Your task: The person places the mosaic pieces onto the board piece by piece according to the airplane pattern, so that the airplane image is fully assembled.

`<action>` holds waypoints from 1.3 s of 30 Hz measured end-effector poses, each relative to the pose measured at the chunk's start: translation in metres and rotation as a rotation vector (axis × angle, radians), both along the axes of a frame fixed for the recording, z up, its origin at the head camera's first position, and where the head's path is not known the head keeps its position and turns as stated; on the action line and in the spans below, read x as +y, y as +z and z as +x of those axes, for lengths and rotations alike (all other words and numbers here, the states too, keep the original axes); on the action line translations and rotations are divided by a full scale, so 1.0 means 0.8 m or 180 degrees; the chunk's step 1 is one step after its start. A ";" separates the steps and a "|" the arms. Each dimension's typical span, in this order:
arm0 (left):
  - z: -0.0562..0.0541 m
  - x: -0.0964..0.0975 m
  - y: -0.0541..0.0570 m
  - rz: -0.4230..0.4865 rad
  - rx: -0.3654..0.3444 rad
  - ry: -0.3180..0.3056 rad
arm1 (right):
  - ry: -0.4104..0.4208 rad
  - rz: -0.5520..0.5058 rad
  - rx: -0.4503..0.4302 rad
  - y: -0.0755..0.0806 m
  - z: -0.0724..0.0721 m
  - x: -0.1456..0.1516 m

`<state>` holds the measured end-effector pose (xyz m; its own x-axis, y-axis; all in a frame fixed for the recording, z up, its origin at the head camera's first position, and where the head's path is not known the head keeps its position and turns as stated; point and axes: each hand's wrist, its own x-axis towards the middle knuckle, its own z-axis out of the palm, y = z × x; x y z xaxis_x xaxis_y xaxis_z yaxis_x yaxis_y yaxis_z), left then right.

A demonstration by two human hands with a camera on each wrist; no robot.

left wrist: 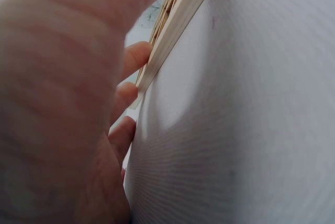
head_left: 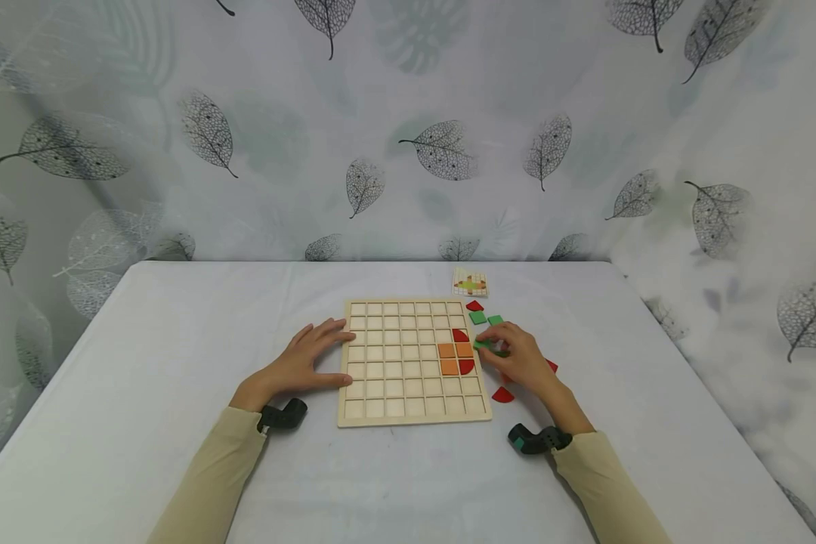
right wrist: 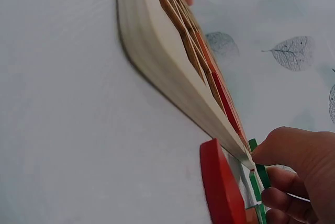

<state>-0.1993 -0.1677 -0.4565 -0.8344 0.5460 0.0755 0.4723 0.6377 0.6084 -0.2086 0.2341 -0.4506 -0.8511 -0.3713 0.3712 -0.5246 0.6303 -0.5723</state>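
Observation:
A wooden grid board (head_left: 395,387) lies on the white table. My left hand (head_left: 298,364) rests at its left edge, fingers spread; in the left wrist view fingertips (left wrist: 137,54) touch the board's side. Beyond the right edge, my right hand (head_left: 525,357) pinches a green tile (head_left: 480,344) between thumb and fingers, close beside the rim. On the board's right side sit several orange square tiles (head_left: 449,367), with a rounded red piece (head_left: 459,335) above and another red piece (head_left: 466,367) below right. The right hand partly hides loose pieces under it.
Right of the board lie loose green tiles (head_left: 477,317), a red piece (head_left: 474,305) near the top corner and another red piece (head_left: 503,394) near the bottom. A small pattern card (head_left: 471,282) lies behind the board. Leaf-printed cloth (head_left: 442,151) hangs at the back.

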 end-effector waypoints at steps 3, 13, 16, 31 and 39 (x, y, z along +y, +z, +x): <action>-0.001 0.000 -0.001 0.0007 0.0008 0.0004 | 0.0078 0.0029 0.0082 0.001 0.000 -0.004; -0.003 -0.001 0.001 0.0044 0.0018 -0.0018 | 0.0255 -0.0045 0.0050 0.004 0.003 -0.018; -0.004 -0.001 0.000 0.0065 0.0040 -0.0034 | 0.0356 -0.0072 0.0114 0.003 0.004 -0.021; -0.001 -0.002 0.000 0.0060 -0.0014 -0.0029 | 0.0740 -0.0081 0.0064 0.001 0.011 -0.043; -0.001 -0.001 0.001 0.0019 -0.0021 -0.0008 | 0.0798 0.0111 0.0017 0.004 0.016 -0.055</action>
<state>-0.1998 -0.1688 -0.4560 -0.8335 0.5476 0.0733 0.4699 0.6330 0.6152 -0.1957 0.1897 -0.4470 -0.7289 -0.5831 0.3586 -0.6699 0.4996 -0.5493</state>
